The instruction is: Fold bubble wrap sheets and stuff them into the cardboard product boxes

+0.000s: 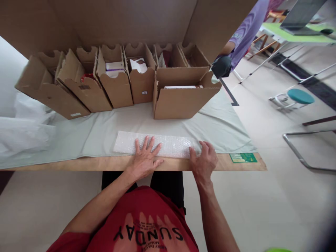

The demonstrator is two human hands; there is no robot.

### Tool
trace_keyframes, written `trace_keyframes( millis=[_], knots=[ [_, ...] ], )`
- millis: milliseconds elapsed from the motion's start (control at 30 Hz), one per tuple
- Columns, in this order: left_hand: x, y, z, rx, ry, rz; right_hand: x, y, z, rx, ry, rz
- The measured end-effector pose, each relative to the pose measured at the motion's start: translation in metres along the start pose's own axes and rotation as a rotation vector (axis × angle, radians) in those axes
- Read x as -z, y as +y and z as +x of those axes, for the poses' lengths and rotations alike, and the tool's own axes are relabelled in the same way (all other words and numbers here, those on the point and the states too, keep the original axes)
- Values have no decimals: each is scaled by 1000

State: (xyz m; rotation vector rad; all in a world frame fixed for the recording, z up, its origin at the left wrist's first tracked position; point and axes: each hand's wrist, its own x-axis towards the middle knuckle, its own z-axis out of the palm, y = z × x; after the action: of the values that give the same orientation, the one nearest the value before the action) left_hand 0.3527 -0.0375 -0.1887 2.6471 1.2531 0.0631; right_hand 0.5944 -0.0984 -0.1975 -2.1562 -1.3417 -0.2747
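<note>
Bubble wrap (174, 145) mid-frame on table (105, 163). Left hand (145, 159) spread flat on it; right hand (204, 161) curled at its right end, can't tell if pinching. Cartons (178, 105) crowd upper left to centre; loose plastic (23, 129) left.

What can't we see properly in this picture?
In the head view:
Bubble wrap beneath the left hand: the hand covers it.
Lower insides of the cardboard boxes: hidden by their walls.
White label: print too small to read.
Green thing: cut off by the bottom edge.
</note>
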Motion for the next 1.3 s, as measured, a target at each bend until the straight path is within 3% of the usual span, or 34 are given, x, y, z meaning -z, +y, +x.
trace_keyframes(
  millis=[100, 200, 267, 367, 467, 567, 633, 733, 867, 967, 1067, 1300],
  knots=[
    [-1, 0, -4, -6, 12, 13, 7, -44, -17, 160, 33, 87],
    [-3, 1, -6, -26, 15, 34, -2, -94, -32, 376, -294, 226],
    [-4, 3, -5, -28, 12, 32, -13, -110, -35, 430, -472, 239],
    [-1, 3, -3, 0, 26, 12, -23, -91, -30, 369, -500, 150],
    [3, -5, -8, 8, 52, -16, -18, -41, -22, 285, -398, 18],
    [7, -27, -21, 78, 107, -40, -6, 3, -18, 250, -340, -79],
    [7, -45, -32, 129, 158, -46, -2, 15, -18, 248, -328, -102],
    [7, -66, -45, 160, 214, -44, -5, 15, -20, 217, -290, -91],
    [4, -75, -51, 170, 256, -23, -6, 13, -12, 165, -262, -10],
    [1, -80, -52, 141, 271, -26, 0, 20, 5, 128, -283, 51],
    [1, -85, -53, 98, 299, -43, 3, 22, 28, 106, -306, -24],
    [14, -89, -55, 9, 305, -9, -7, 13, 70, 185, -568, -155]
  ],
)
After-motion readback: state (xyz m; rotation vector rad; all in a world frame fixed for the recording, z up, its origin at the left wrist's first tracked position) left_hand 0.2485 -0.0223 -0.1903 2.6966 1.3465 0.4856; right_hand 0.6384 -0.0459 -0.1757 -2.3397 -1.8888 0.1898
